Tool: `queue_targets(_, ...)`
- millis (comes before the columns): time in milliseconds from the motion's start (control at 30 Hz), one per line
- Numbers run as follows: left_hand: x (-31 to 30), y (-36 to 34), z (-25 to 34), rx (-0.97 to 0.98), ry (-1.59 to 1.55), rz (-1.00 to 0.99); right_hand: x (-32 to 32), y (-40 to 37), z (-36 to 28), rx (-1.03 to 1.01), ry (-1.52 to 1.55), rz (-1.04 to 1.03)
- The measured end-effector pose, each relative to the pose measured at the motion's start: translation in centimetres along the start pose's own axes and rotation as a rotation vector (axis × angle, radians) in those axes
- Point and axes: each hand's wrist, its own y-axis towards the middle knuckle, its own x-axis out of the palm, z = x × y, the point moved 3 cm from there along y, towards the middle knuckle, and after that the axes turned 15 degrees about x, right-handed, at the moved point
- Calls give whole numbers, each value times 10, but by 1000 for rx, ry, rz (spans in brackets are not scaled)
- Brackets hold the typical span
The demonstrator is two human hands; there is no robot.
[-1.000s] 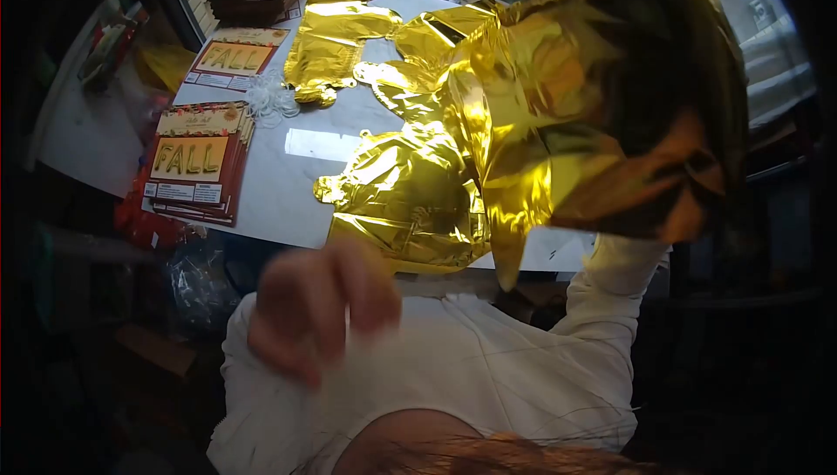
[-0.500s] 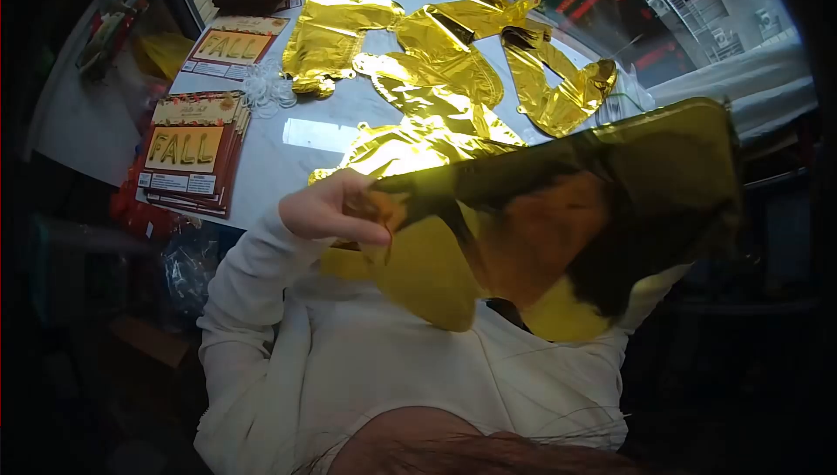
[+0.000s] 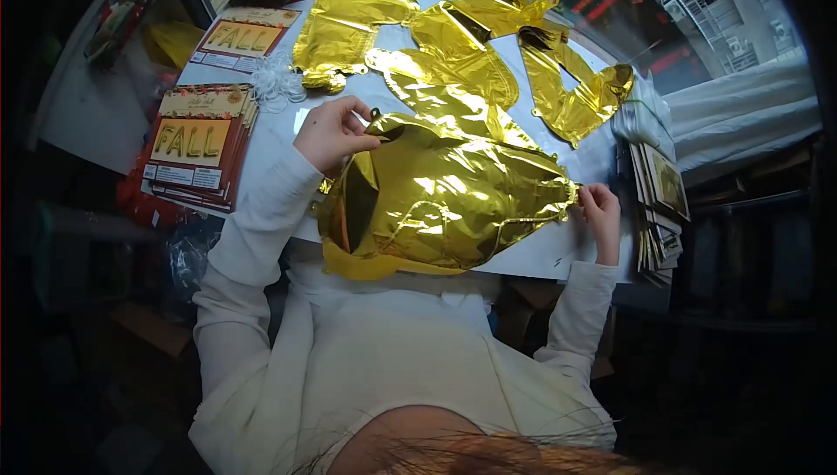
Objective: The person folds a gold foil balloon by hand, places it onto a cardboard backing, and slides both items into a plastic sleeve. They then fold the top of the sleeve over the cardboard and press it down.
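A flat, uninflated gold foil balloon (image 3: 453, 213) is stretched sideways over the near part of the table. My left hand (image 3: 336, 133) pinches its upper left edge between thumb and fingers; the foil folds over darkly just below. At the balloon's narrow right end, my right hand (image 3: 602, 213) is closed on the tip with the fingertips. Beyond the held balloon lie more gold foil balloons, one at the upper left (image 3: 349, 30), another in the middle (image 3: 462, 57) and a third at the right (image 3: 575, 100).
Printed FALL packets (image 3: 193, 144) are stacked at the table's left side, with another FALL packet (image 3: 244, 39) behind. Beside them sits a tangle of white string or bands (image 3: 277, 83). Cards (image 3: 658, 213) and clear plastic sleeves (image 3: 641, 113) stand along the right edge.
The foil balloon has come down from close in front of me, where it hid my right hand, to the table. Both hands now show, holding opposite ends.
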Motion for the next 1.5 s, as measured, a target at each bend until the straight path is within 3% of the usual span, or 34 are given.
queue_targets(133, 3, -7, 14, 12, 153, 40, -3, 0, -1, 42, -9, 50)
queue_targets(200, 3, -9, 12, -7, 117, 40, -6, 3, 0, -1, -155, 175)
queue_targets(333, 2, -13, 14, 35, 148, 72, 10, -38, -60, -146, -377, 397)
queue_targets(400, 0, -14, 9, 18, 158, 103, 33, -54, -81, -464, -445, 227)
queue_targets(467, 0, -16, 2, 17, 136, 125, 60, -73, -95, -579, -389, 11)
queue_targets(567, 1, -17, 1, 19, 118, 144, 91, -89, -108, -679, -540, -164)
queue_targets(700, 1, -18, -2, 45, 117, 165, 109, -95, -111, -670, -570, -294)
queue_targets(1433, -3, -19, 1, 31, 98, 199, 118, -100, -118, -673, -556, -323)
queue_targets(1500, -15, -23, 2, 187, -15, 348, 110, -103, -121, -699, -501, -279)
